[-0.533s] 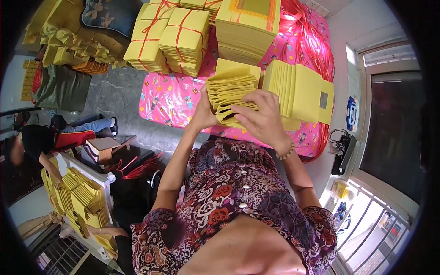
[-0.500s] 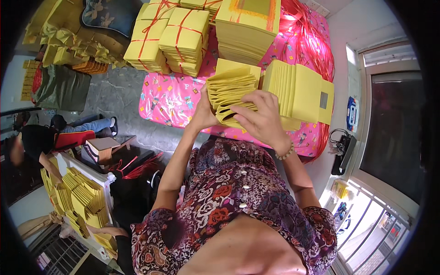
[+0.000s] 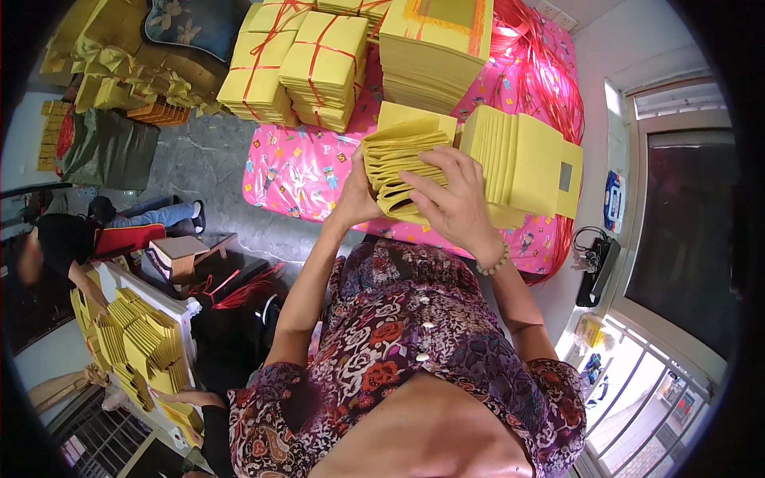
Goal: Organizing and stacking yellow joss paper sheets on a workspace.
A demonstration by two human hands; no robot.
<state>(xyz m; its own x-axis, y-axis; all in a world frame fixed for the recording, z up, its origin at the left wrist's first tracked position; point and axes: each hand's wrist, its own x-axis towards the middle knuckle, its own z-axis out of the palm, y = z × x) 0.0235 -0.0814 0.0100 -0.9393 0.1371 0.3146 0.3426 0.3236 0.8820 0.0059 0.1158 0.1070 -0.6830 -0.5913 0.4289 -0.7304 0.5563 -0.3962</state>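
Observation:
On the near side of the pink-covered table, a sheaf of yellow paper envelopes (image 3: pixel 402 155) is held on edge with its folds fanned toward me. My left hand (image 3: pixel 357 195) grips the sheaf along its left side, fingers behind it. My right hand (image 3: pixel 458 199), a bead bracelet at its wrist, rests its parted fingers on the front edges at the right; the fingertips partly disappear among the folds. Directly right of it leans a row of more yellow envelopes (image 3: pixel 490 151), the last one (image 3: pixel 566 179) showing a grey window.
Behind stand a tall yellow stack (image 3: pixel 426 76) and bundles tied with red ribbon (image 3: pixel 323 68). Red strands (image 3: pixel 550 95) hang over the right of the pink table cover (image 3: pixel 291 171). Lower left, other people's hands (image 3: pixel 179 396) work at a table of yellow envelopes (image 3: pixel 143 338).
My right hand's fingers have shifted up and slightly right over the sheaf's edges, with the lower folds closer together. My left hand keeps its grip.

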